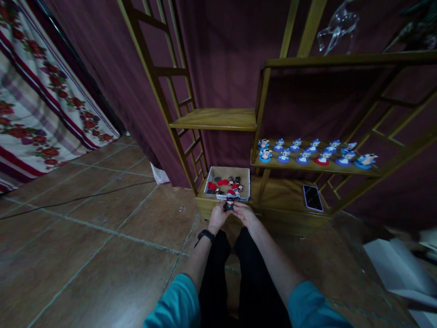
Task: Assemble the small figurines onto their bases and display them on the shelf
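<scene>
A small black and red figurine (229, 204) is held between my two hands, just in front of a shallow cardboard box. My left hand (218, 216) grips it from the left, and my right hand (244, 212) has its fingers closed at its right side. The box (247, 177) sits on the low shelf and contains several figurine parts (235, 180) and red and dark round pieces (223, 182). Part of the box's front wall is hidden by the figurine.
Two rows of figurines (303, 157) on round bases stand on the shelf to the right. Below them lies a phone (312, 197). A glass animal (338, 28) stands on the upper shelf. A cable (78, 198) crosses the tiled floor, and white boxes (403, 266) lie at right.
</scene>
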Demonstrator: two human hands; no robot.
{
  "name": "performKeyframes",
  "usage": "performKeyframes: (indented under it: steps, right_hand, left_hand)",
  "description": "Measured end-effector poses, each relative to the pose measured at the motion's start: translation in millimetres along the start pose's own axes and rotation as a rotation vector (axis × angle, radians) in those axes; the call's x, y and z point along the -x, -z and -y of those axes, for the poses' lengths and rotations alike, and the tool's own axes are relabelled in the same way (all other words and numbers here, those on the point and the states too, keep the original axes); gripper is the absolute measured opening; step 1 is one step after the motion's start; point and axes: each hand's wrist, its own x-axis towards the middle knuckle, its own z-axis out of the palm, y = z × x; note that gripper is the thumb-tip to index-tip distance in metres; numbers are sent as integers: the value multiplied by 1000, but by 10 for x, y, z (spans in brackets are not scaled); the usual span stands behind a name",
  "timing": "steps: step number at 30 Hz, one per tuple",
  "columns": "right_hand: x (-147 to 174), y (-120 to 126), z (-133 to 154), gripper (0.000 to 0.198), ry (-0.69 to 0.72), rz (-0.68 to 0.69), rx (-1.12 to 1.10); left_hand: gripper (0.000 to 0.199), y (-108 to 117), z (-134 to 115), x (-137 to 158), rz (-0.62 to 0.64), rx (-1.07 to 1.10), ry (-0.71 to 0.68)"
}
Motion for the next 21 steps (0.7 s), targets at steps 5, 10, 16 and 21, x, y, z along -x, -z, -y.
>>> performKeyframes:
  steps: [5,10,16,21]
  right_hand:
    - [84,-20,50,21,19,21,15]
    - [192,-27,106,16,57,13,17]
    - [698,-77,376,21,177,-86,38]
    - [1519,-200,1410,24,692,9,292]
  left_hand:
    - [29,20,-30,8,14,79,6]
    - [30,13,-38,2,-17,176,39]
    - [28,7,10,-22,-53,229,94]
    - [31,4,38,-38,-68,240,103]
